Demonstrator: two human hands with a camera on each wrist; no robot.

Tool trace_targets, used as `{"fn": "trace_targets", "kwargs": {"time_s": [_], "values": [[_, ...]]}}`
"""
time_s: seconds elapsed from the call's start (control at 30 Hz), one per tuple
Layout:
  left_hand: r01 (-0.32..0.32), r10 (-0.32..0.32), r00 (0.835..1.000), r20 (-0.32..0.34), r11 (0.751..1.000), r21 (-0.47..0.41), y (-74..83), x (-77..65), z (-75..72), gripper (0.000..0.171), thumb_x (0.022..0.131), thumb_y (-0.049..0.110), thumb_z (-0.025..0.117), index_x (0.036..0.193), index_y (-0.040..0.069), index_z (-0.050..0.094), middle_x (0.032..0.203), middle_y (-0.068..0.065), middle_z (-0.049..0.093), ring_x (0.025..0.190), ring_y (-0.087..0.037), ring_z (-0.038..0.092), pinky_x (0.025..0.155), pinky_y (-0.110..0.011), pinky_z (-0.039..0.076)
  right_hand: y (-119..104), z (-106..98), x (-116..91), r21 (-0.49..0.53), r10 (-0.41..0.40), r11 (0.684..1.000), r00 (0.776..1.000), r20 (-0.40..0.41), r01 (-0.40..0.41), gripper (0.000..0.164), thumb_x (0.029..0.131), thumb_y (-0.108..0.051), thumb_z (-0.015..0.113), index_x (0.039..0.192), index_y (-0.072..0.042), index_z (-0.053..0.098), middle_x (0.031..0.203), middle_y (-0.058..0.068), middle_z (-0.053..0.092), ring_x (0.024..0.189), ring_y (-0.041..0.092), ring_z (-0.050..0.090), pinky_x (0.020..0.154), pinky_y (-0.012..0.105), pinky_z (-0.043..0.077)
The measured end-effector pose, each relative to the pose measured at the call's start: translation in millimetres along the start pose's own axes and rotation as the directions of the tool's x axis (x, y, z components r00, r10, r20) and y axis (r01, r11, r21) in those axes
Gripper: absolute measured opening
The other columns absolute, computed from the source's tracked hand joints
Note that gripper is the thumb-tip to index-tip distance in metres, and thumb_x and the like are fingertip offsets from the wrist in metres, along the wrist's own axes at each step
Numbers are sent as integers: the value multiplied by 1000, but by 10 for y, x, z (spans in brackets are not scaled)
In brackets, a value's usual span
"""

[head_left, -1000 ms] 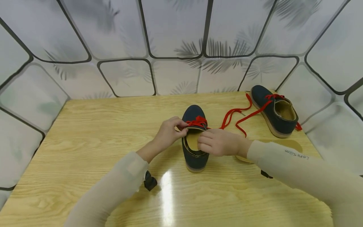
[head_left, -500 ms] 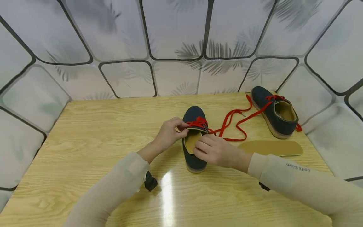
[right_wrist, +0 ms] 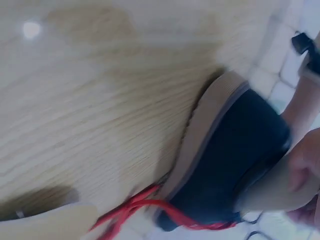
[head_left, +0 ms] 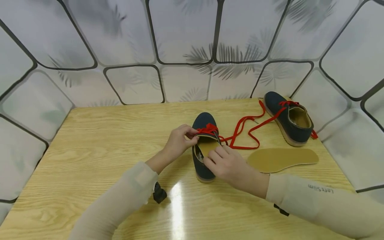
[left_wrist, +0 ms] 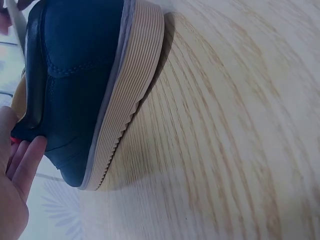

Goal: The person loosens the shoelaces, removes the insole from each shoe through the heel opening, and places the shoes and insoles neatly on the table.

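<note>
A dark blue shoe (head_left: pixel 204 172) with red laces (head_left: pixel 207 129) stands on the table, toe away from me. My left hand (head_left: pixel 179 140) pinches the left edge of its opening beside the laces; in the left wrist view, fingers (left_wrist: pixel 30 162) lie against the dark upper. A tan insole (head_left: pixel 208 146) slants out of the shoe's opening. My right hand (head_left: pixel 229 166) grips its heel end between thumb and fingers. The right wrist view shows the insole's pale underside (right_wrist: pixel 272 190) rising from the collar. Its front part is hidden inside the shoe.
A matching shoe (head_left: pixel 291 121) stands at the back right, its long red lace (head_left: pixel 250 133) trailing over the table (head_left: pixel 114 133) toward the first shoe. Another tan insole (head_left: pixel 283 160) lies flat right of my right hand. A patterned panel (head_left: pixel 186 81) rises behind the table.
My right hand has moved down and toward me, and the insole in the shoe now shows tilted up at its heel. The flat insole is more uncovered. The left hand has held still.
</note>
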State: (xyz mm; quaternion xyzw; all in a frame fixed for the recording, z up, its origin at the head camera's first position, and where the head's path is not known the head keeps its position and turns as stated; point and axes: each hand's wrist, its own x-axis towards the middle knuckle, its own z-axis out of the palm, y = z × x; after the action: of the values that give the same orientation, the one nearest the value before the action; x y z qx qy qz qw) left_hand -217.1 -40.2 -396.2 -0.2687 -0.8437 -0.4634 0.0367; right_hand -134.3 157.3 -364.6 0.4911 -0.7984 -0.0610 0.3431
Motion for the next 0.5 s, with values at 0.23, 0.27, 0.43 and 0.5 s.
{"fn": "trace_targets", "kwargs": {"time_s": [0.23,0.27,0.43,0.5], "values": [[10,-10,1000,-17,1000,3,-17,-2,17,11,87,10,66,97,6,69,93,-5,64,81,-16,62,68,-25,53,-80,-54,11,-70,-11,997,999,33,13,46,100,4,23,82,-4,64,77,7,61,69,22,55,60,28,50],[12,-11,1000,-17,1000,4,-18,0,20,11,87,10,66,97,6,69,93,-5,64,81,-16,62,69,-25,53,-69,-71,5,-61,-21,998,999,35,23,47,100,4,22,82,-4,64,77,7,61,70,22,55,62,28,51],[31,-31,999,-21,999,-5,-9,13,35,11,86,10,67,95,6,69,93,-5,64,81,-15,62,70,-26,53,4,-183,-44,15,-78,997,997,11,78,43,99,4,25,80,-4,62,79,7,62,72,21,57,68,29,53],[42,-42,999,-24,999,-8,-7,20,42,10,86,10,67,95,6,69,94,-5,64,81,-15,62,70,-26,53,35,-236,-79,39,-106,994,994,-11,107,40,100,3,27,79,-4,61,79,6,61,72,20,56,69,29,53]]}}
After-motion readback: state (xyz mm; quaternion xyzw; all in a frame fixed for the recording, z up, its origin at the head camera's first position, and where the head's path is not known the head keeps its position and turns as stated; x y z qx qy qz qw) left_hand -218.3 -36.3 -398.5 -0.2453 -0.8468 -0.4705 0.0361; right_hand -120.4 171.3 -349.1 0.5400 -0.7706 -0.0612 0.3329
